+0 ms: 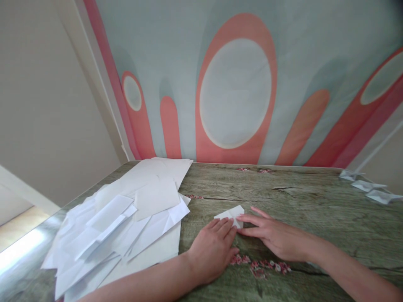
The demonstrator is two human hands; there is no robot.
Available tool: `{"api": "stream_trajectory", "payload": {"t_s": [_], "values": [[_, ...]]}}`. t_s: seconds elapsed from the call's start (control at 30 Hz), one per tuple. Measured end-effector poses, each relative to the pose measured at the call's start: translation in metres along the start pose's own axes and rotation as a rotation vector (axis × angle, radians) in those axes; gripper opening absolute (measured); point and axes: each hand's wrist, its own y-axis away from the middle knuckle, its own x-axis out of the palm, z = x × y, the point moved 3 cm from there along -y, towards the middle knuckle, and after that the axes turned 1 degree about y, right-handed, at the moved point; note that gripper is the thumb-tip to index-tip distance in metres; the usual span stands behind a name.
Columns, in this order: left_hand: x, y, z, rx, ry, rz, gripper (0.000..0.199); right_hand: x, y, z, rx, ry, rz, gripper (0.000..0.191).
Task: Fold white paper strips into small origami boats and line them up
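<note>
A small folded white paper (232,213) lies on the wood-patterned table (239,184), with its near part under my fingers. My left hand (214,247) rests palm down, its fingertips on the paper's near left part; the fingers lie flat and close together. From the right, my right hand (267,231) touches the paper's right edge with its fingertips, the fingers stretched out and apart. Neither hand wraps round the paper.
A wide heap of white sheets (157,197), some folded, covers the table's left side. Several small folded paper pieces (367,186) stand in a row at the far right edge. A patterned wall (182,42) rises behind the table.
</note>
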Motion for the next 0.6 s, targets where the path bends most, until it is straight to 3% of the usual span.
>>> {"api": "stream_trajectory", "payload": {"t_s": [0.6], "values": [[0.0047,0.0018,-0.0024,-0.040,0.041,0.044,0.058,0.0021,-0.0006,-0.0012,0.016,0.014,0.041,0.073]]}}
